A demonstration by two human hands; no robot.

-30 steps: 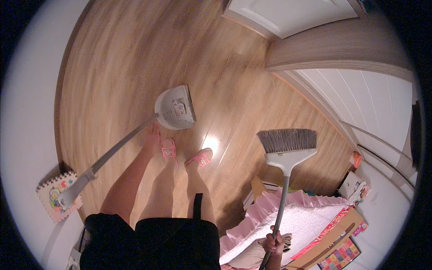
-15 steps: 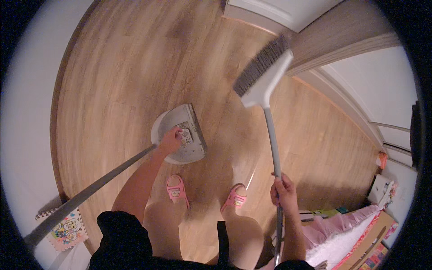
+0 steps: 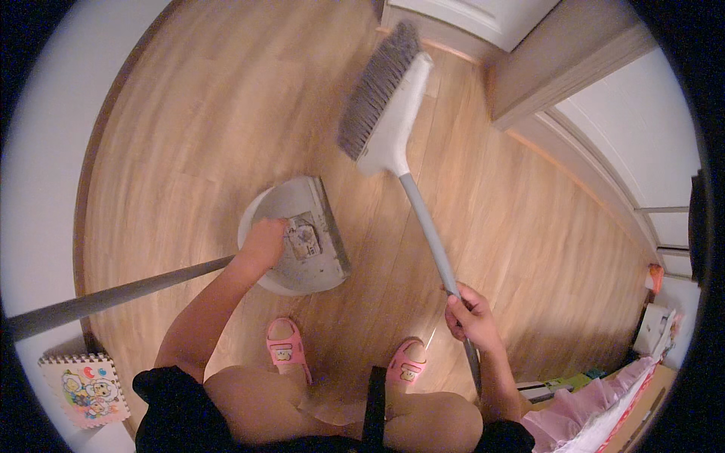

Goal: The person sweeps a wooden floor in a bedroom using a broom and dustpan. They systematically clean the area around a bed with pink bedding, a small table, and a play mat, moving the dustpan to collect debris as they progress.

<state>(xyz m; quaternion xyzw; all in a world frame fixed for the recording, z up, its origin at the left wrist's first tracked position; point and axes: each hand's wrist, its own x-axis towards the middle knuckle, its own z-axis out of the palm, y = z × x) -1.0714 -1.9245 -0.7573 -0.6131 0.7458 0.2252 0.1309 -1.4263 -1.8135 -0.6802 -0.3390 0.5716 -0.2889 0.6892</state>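
Observation:
My left hand (image 3: 266, 240) is closed, its fingers curled over the grey dustpan (image 3: 321, 281) where the long handle (image 3: 143, 285) meets it. What those fingers grip is hidden. A small squarish patterned piece (image 3: 304, 235) lies in the pan just beyond my fingertips, with some specks around it. On the right, my right hand (image 3: 470, 313) is wrapped round the grey stick of a broom (image 3: 430, 226). The broom's white head with grey bristles (image 3: 381, 87) points up and away, beyond the dustpan and apart from it.
My feet wear pink sandals (image 3: 287, 349) on the wood floor (image 3: 189, 136). A cartoon foam mat piece (image 3: 89, 389) stands by the left wall. White doors (image 3: 627, 128) and a wooden frame (image 3: 566, 64) border the right. A pink ruffled cloth (image 3: 589, 411) and boxes fill the lower right.
The broom head has swung left and farther away. My left hand has drawn back left from the patterned piece, fingers now more curled. The dustpan's handle has tilted closer to level.

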